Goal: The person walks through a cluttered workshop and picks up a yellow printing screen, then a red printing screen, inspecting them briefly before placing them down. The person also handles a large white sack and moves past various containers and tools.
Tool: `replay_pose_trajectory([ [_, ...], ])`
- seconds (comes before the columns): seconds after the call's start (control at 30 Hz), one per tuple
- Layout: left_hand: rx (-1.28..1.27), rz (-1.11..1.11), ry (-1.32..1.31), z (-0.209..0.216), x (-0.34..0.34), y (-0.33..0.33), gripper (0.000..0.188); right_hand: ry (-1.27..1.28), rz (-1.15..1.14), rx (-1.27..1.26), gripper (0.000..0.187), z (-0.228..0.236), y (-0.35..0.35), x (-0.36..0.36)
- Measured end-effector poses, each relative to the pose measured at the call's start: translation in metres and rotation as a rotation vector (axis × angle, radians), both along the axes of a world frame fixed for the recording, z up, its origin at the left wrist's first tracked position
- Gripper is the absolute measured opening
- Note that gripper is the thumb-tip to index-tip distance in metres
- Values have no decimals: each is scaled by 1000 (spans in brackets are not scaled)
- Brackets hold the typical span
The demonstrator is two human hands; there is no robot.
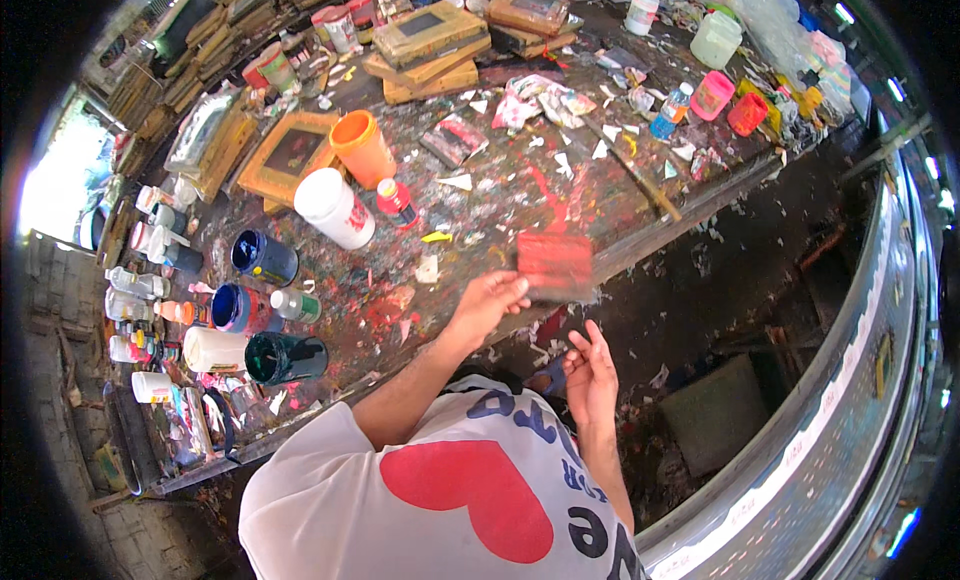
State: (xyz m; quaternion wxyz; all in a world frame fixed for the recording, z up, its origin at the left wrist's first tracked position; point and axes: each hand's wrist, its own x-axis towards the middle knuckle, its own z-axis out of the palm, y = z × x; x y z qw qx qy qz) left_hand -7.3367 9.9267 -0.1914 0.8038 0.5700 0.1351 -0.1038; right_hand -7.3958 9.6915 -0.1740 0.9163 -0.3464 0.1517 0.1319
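My left hand (490,302) pinches the left edge of a red-stained squeegee (555,262), a flat rectangular block slightly blurred by motion. It is held over the front edge of the paint-covered table (470,265). To its lower right, my right hand (592,372) is raised in front of my shirt with fingers apart, touching nothing. A similar paint-smeared block (455,142) lies farther back on the table. Left of my left hand stand a small red bottle (397,202), a white tub (335,208) and an orange cup (362,148).
Dark paint pots (264,258) and several bottles crowd the left side. Framed screens (290,158) and stacked wooden frames (430,40) stand farther back. A stick (635,175) lies near the right edge, with pink and red cups (712,96) beyond. A long metal-edged table (800,460) runs along the right.
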Motion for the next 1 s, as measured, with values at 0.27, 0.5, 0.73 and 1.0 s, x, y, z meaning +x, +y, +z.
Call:
replay_pose_trajectory([
  [0.27, 352, 358, 116, -11, 126, -9, 38, 55, 4, 62, 29, -46, -139, 87],
  [0.5, 1432, 558, -282, -24, 199, 58, 74, 117, 13, 194, 20, -71, -170, 127],
  [0.73, 1657, -141, -74, 1, 325, 150, 129, 193, 125, -13, 28, -57, -182, 182],
  [1.0, 1650, -302, 213, 19, 356, 149, 127, 88, 281, -331, 27, -35, -214, 278],
])
